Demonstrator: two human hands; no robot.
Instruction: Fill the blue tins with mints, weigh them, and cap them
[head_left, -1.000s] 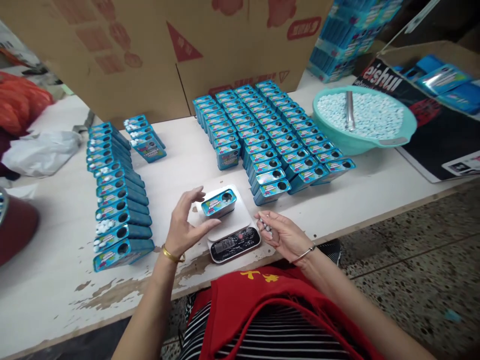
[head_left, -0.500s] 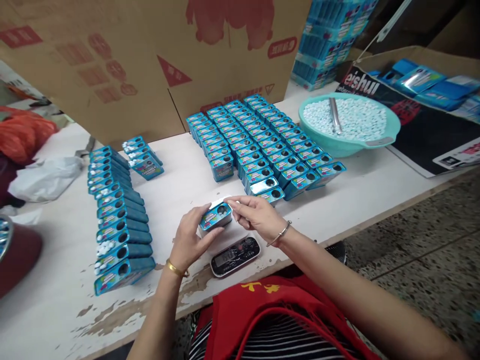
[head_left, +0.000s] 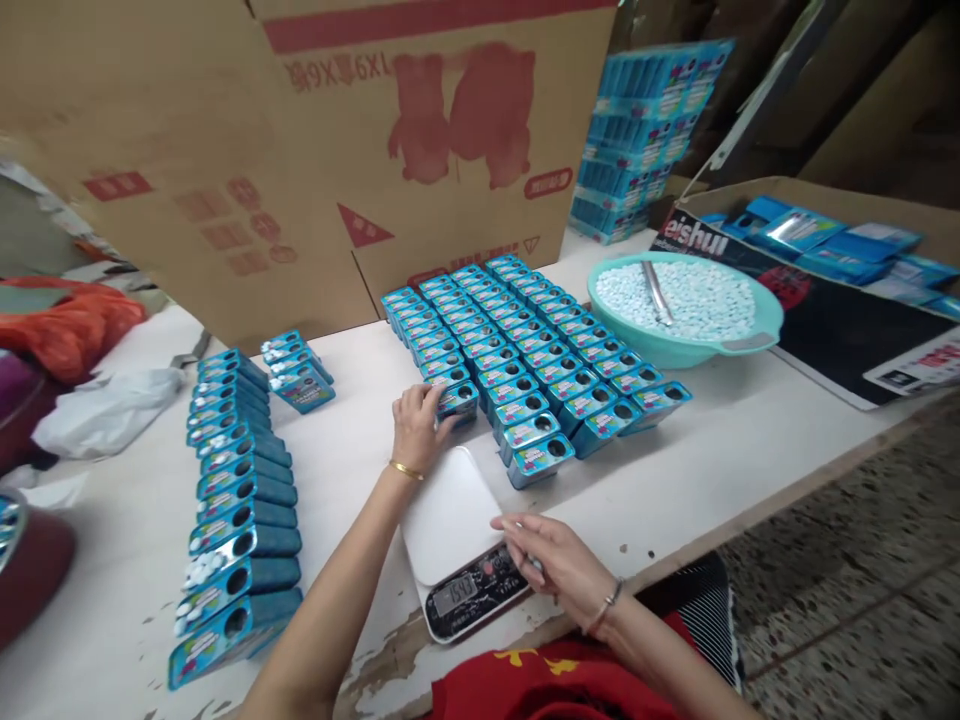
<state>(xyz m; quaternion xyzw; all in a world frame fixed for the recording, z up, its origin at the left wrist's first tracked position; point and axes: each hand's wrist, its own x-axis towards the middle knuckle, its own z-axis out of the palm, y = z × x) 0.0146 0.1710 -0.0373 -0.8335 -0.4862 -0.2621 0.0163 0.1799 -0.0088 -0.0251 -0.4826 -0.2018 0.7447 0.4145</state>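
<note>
My left hand (head_left: 421,425) grips a small blue candy tin (head_left: 459,400) with a round hole in its top, at the near end of the leftmost column of similar tins (head_left: 517,345). My right hand (head_left: 551,560) hovers by the right edge of a white kitchen scale (head_left: 450,515). Its fingers are curled together; whatever they hold is too small or hidden to name. Nothing rests on the scale's plate, and its dark display (head_left: 456,595) shows digits I cannot read surely.
A turquoise bowl (head_left: 600,325) of pale candies holds a metal scoop (head_left: 657,292). On the left stands a row of tins (head_left: 247,540), some with white candies on top. Behind are a large cardboard box (head_left: 315,160) and stacked wrapped tins (head_left: 637,130). A dark red container (head_left: 37,570) stands far left.
My left hand has carried the tin from the scale up to the column's end. The right hand has come away from the tin, down toward the scale's right edge. The view has tilted up.
</note>
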